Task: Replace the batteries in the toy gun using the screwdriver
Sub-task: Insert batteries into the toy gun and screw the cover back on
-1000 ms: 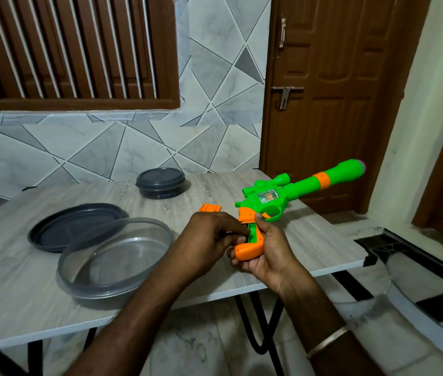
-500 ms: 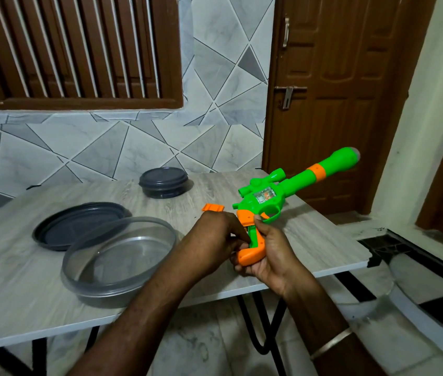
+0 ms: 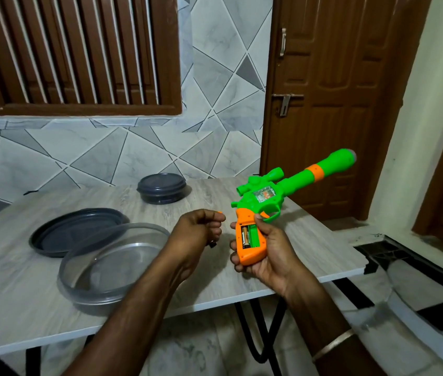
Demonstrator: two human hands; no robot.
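Note:
The green and orange toy gun (image 3: 262, 198) is tilted up over the table's right part, barrel pointing up and right. My right hand (image 3: 265, 256) grips its orange handle from below. The battery compartment in the handle lies uncovered: one battery (image 3: 245, 236) sits in the left slot, and the green slot beside it is empty. My left hand (image 3: 197, 232) hovers just left of the handle, fingers curled around a small dark object whose end (image 3: 211, 243) pokes out below; it looks like a battery. An orange sliver of the cover (image 3: 219, 212) peeks past my left fingers. No screwdriver is visible.
On the grey wood-look table (image 3: 310, 256) stand a clear round container (image 3: 111, 267) at the front left, a dark lid (image 3: 76, 230) behind it, and a small closed dark container (image 3: 162, 188) at the back. The table's right edge is close to the gun; a brown door stands beyond.
My left hand has pulled away to the left from the gun's handle, closed on a small dark object. The compartment now shows one battery and an empty slot. The gun has tilted slightly.

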